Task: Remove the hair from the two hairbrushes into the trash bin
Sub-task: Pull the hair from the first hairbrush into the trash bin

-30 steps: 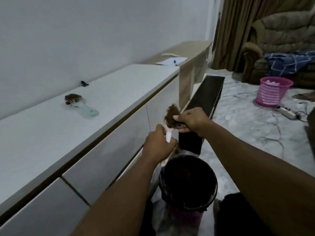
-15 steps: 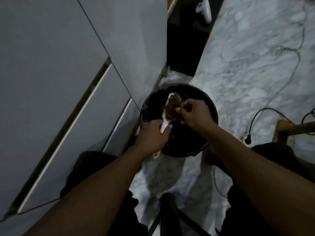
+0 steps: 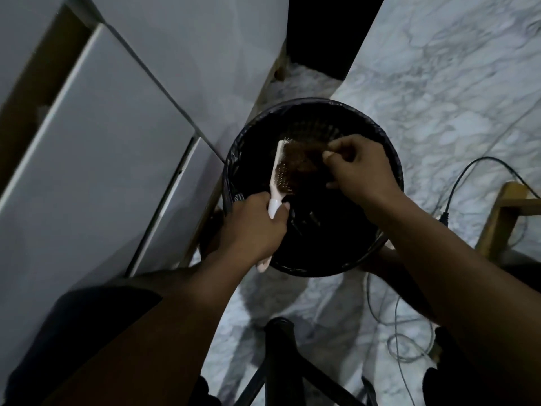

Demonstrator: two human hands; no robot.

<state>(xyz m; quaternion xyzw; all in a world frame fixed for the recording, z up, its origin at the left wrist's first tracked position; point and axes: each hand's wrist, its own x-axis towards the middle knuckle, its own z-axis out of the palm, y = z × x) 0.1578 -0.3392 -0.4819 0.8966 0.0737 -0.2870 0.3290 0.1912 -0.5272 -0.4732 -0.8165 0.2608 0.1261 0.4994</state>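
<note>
A pale pink hairbrush (image 3: 277, 174) is held over the black-lined trash bin (image 3: 389, 159), its bristles facing right. My left hand (image 3: 254, 230) grips its handle from below. A clump of brown hair (image 3: 304, 159) stretches from the bristles toward my right hand (image 3: 357, 168), which pinches it between thumb and fingers above the bin's opening. The second hairbrush is out of view.
White cabinet fronts (image 3: 102, 171) stand directly left of the bin. Marble floor (image 3: 439, 68) spreads to the right, with a black cable (image 3: 456, 183) and a wooden leg (image 3: 497, 218). A dark stool frame (image 3: 278, 361) sits below the bin.
The view has tilted from the cabinet top down onto the bin. The brush has come down over the bin, and my right hand has drawn the hair clump rightward off the bristles.
</note>
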